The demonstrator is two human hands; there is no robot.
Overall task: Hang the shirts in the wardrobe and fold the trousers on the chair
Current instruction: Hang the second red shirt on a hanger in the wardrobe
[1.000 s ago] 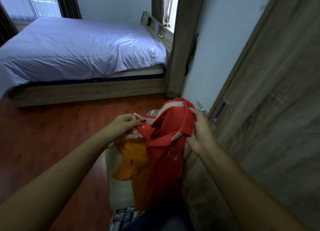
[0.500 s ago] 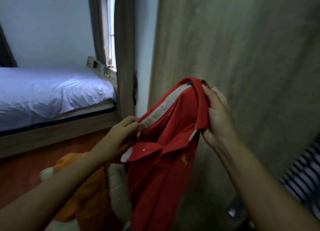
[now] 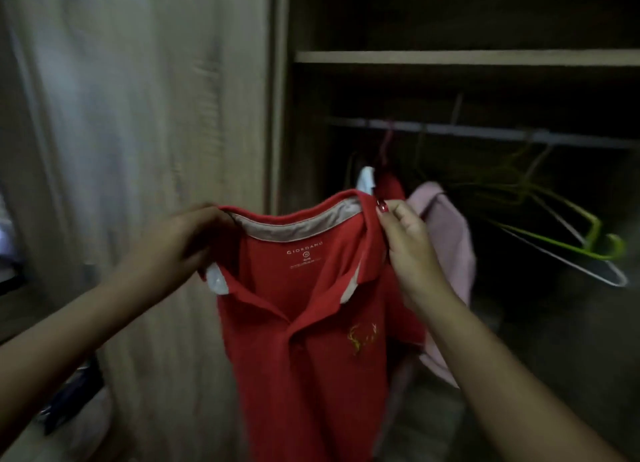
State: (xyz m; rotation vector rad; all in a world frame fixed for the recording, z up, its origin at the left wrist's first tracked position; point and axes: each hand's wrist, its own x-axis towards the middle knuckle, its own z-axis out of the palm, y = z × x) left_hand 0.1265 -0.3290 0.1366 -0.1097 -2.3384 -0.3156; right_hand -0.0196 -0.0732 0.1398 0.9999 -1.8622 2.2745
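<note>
Hands first: your left hand [image 3: 176, 250] has its fingers curled round the left end of the collar [image 3: 294, 226] of the red shirt [image 3: 304, 323]. Your right hand [image 3: 408, 247] pinches the right end of the collar between its thumb and bent fingers. The collar is pulled wide between both hands, and you can see the label inside the neck.

The shirt hangs down from your fingers, between your two arms. Its front faces you, with a little yellow picture on the chest.

You hold it up in front of the open wardrobe [image 3: 277, 115], lower than the rail [image 3: 485, 132]. A pink cloth [image 3: 446, 240] hangs just behind your right hand. Green hangers [image 3: 571, 240] hang from the rail farther right. A shelf [image 3: 450, 57] sits above the rail. The wooden door [image 3: 156, 115] is behind your left hand.
</note>
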